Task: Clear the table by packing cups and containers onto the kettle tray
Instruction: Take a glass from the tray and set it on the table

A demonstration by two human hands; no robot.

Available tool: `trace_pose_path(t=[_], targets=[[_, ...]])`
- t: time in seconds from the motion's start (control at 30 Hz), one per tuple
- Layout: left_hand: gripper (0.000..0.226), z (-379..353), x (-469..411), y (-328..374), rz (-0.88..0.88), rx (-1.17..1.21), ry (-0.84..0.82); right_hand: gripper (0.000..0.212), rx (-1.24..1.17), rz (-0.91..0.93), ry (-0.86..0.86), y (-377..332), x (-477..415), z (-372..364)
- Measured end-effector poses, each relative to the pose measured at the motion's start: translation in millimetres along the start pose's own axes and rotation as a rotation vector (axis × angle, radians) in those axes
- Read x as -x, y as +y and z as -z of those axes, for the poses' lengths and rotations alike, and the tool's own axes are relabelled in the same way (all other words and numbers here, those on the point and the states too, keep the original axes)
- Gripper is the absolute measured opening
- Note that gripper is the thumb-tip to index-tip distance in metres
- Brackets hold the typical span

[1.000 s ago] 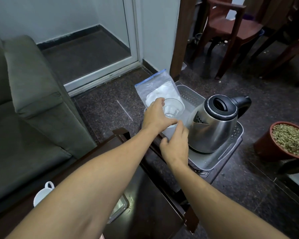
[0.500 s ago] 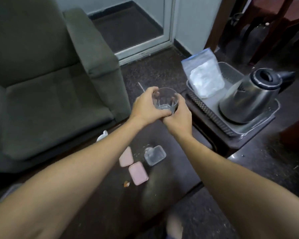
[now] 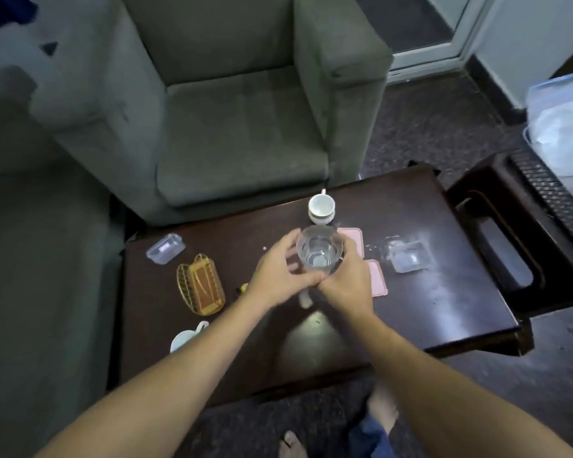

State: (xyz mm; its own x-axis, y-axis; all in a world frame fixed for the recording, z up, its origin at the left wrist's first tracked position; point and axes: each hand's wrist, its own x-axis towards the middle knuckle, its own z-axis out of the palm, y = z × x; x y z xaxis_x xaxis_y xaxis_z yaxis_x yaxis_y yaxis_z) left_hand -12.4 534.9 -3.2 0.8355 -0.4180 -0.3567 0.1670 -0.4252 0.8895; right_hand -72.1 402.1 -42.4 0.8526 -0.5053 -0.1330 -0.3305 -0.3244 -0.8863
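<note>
Currently, left hand [image 3: 278, 276] and right hand [image 3: 346, 280] clasp the clear glass tumbler [image 3: 320, 251]; next step, presumably: transfer it right onto the grey perforated tray [image 3: 554, 191].

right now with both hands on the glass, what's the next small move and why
Probably leave the clear glass to the right hand alone and send the left hand to the white cup just beyond it. Both hands grip one glass above the table, while that cup stands there, not yet packed.
</note>
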Motion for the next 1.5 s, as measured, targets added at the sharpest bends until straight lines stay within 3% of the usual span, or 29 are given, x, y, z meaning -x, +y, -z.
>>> trace_pose_path(t=[0.17,0.33,0.63,1.13,1.23,1.33,1.5], targets=[[0.089,6.8,44.5,-65.9,0.125,0.052,0.093,0.077,0.086,-0.046,-0.064,28.2,32.2,-35.2],[0.075,-10.1,67.2,-98.8,0.17,0.106,0.12,0.074,0.107,-0.066,-0.094,42.5,45.2,-51.7],[0.076,-35.8,68.7,-113.2,0.229,0.197,0.144,0.068,0.108,-0.113,-0.1,59.8,49.1,-65.8],[0.076,-35.6,66.7,-126.6,0.262,0.082,0.098,0.071,0.099,-0.157,-0.134,81.0,48.2,-77.9],[0.078,-37.6,67.4,-125.8,0.255,0.067,0.101,0.08,0.107,-0.175,-0.136,82.3,48.2,-78.1],[0.078,-39.5,70.6,-123.6,0.244,0.005,0.11,0.104,0.131,-0.187,-0.162,81.6,49.6,-75.2],[0.07,-39.1,76.2,-103.2,0.197,-0.207,0.333,0.114,0.168,-0.175,-0.182,68.2,56.0,-53.9]])
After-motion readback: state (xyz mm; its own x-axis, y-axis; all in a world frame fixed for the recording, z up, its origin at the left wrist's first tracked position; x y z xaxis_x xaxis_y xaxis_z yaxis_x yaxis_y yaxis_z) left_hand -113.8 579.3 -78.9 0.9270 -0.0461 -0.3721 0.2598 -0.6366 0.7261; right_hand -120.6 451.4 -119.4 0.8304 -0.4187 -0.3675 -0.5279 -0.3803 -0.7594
